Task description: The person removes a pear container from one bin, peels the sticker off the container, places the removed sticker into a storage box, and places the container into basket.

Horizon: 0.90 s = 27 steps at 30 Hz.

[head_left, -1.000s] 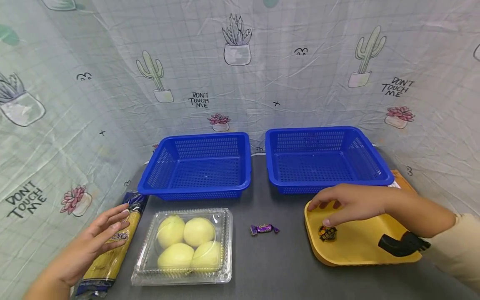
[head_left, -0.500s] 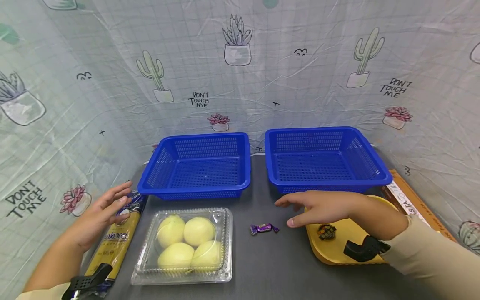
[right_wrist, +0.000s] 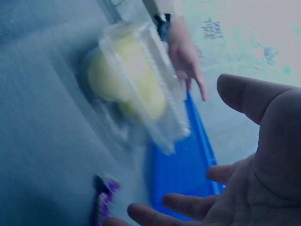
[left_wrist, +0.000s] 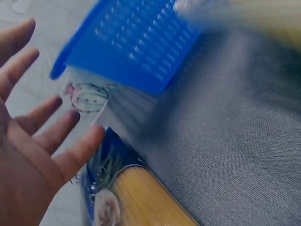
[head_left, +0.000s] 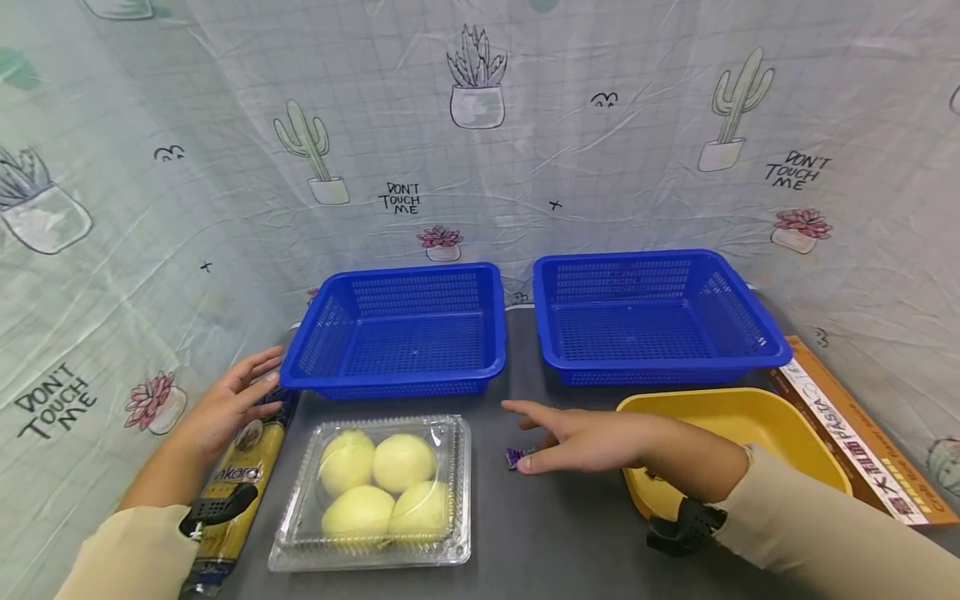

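Observation:
My right hand (head_left: pixel 592 437) hovers with loose, spread fingers over a small purple-wrapped candy (head_left: pixel 514 457), covering most of it in the head view. In the right wrist view the candy (right_wrist: pixel 104 202) lies just past the fingertips, and nothing is in the palm. My left hand (head_left: pixel 225 408), fingers spread and holding nothing, is over the upper end of a yellow and blue pasta packet (head_left: pixel 243 475), beside the left corner of the left blue basket (head_left: pixel 397 385). Between the hands sits a clear plastic clamshell box (head_left: pixel 462 533) with several pale yellow round fruits (head_left: pixel 360 510) inside.
A second blue basket (head_left: pixel 667 367) stands at the back right. Below it a yellow tray (head_left: pixel 750 408) is partly hidden under my right forearm. A long orange-brown pasta box (head_left: pixel 862 450) lies along the right side. Printed curtain (head_left: pixel 480 183) encloses the back and sides.
My right hand has moved left from over the yellow tray to above the candy. My left hand has moved forward and a little right, towards the left basket's corner.

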Each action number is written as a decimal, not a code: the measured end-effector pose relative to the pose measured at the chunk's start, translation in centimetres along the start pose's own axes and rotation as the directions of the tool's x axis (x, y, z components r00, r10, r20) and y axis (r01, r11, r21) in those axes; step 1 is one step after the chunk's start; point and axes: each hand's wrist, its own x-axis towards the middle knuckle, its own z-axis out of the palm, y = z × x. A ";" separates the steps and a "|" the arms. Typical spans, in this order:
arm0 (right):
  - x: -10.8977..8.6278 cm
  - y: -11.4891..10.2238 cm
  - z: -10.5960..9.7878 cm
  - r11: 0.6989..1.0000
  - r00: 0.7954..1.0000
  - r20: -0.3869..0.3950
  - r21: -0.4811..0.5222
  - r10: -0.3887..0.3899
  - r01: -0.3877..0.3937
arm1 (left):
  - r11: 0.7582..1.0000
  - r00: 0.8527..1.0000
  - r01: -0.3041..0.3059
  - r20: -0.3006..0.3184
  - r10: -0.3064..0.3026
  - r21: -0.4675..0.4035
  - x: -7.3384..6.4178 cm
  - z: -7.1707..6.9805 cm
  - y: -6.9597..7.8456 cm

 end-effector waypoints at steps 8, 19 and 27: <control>2.9 0.3 3.6 0.995 0.996 -0.037 0.056 -0.083 0.085 | 0.981 0.997 -0.025 0.070 0.039 -0.192 2.2 -0.5 -2.1; 6.2 -0.6 9.6 0.885 0.955 -0.293 0.434 -0.041 0.171 | 0.876 0.986 -0.058 0.111 0.126 -0.478 2.5 0.8 -3.5; 7.7 -0.5 12.0 0.898 0.896 -0.435 0.355 -0.088 0.261 | 0.776 0.977 -0.077 0.106 0.183 -0.627 2.3 2.2 -3.7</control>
